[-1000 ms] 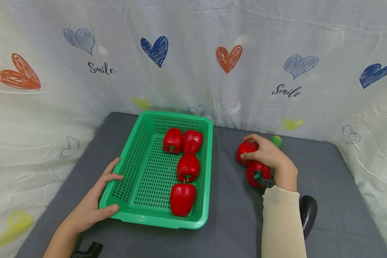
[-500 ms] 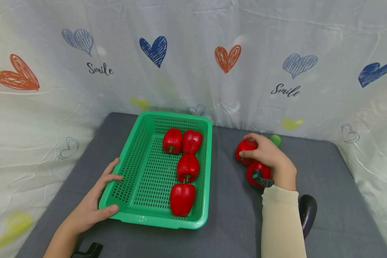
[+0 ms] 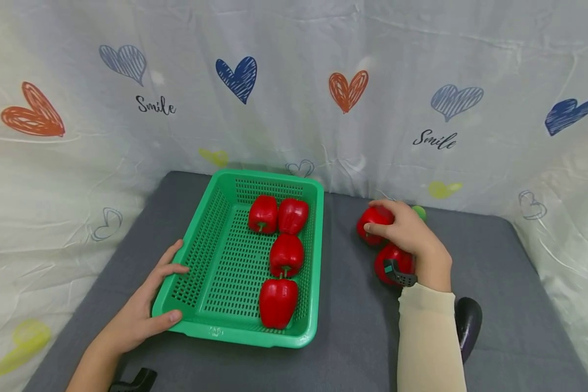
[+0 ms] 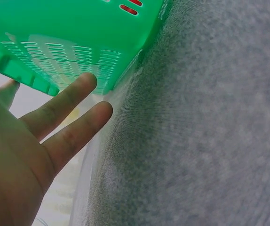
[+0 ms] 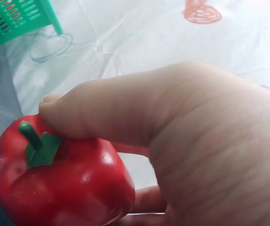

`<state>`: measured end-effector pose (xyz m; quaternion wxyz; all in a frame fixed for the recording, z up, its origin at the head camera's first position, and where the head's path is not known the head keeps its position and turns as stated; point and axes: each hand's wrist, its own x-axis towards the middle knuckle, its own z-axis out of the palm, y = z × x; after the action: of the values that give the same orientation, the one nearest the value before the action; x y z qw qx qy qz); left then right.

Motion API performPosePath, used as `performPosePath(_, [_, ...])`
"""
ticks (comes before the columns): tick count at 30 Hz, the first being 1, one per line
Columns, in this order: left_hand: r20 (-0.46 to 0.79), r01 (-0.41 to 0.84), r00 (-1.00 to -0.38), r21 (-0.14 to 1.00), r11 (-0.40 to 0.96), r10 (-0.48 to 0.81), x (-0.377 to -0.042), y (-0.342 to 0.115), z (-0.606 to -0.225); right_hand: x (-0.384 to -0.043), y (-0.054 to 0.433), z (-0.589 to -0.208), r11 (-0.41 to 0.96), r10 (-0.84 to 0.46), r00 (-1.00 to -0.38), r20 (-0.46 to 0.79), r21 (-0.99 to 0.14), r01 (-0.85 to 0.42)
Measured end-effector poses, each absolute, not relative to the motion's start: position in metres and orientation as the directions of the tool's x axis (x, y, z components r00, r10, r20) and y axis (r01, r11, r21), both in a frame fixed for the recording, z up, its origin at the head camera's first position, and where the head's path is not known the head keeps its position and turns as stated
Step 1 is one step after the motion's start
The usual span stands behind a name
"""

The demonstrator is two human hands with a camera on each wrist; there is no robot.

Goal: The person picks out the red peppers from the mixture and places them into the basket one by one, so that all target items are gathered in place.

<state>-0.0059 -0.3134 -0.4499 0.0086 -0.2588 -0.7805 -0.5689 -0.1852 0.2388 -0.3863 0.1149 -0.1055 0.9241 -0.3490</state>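
Note:
My right hand holds a red bell pepper with a green stem; in the right wrist view the thumb lies across its top and fingers show behind it. Under my right wrist lies a second red bell pepper, partly covered by the wrist strap. My left hand rests on the near left corner of a green perforated basket, thumb and index finger laid over its rim. Two straight fingers of it extend outside the basket wall. Several red bell peppers sit along the basket's right side.
A dark eggplant lies beside my right forearm. Behind my right hand a green rounded thing peeks out, mostly hidden. The grey tabletop ends at a white curtain printed with hearts. A black object shows near my left wrist.
The pepper in my right hand has shifted slightly away from me, and its gap to the second pepper has widened. My left hand and the basket stay in place.

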Motion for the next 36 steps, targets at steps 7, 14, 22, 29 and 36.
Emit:
performPosePath(7, [0.309, 0.413, -0.866, 0.885, 0.214, 0.393, -0.005, -0.314, -0.451, -0.183, 0.236, -0.378, 0.732, -0.267, -0.962, -0.048, -0.659, -0.171])
performPosePath(14, [0.312, 0.416, -0.866, 0.884, 0.215, 0.391, -0.004, -0.314, -0.450, -0.179, 0.232, -0.370, 0.738, -0.240, -0.971, 0.008, -0.648, -0.188])
performPosePath(22, [0.300, 0.407, -0.871, 0.884, 0.228, 0.390, -0.004, -0.314, -0.448, -0.174, 0.227, -0.362, 0.734, -0.220, -0.975, 0.042, -0.651, -0.194])
performPosePath(29, [0.316, 0.424, -0.862, 0.878, 0.221, 0.397, -0.006, -0.312, -0.448, -0.171, 0.221, -0.354, 0.700, -0.195, -0.977, 0.092, -0.684, -0.204])
performPosePath(36, [0.318, 0.425, -0.863, 0.877, 0.223, 0.393, -0.006, -0.313, -0.449, -0.169, 0.209, -0.350, 0.684, -0.182, -0.976, 0.118, -0.698, -0.212])
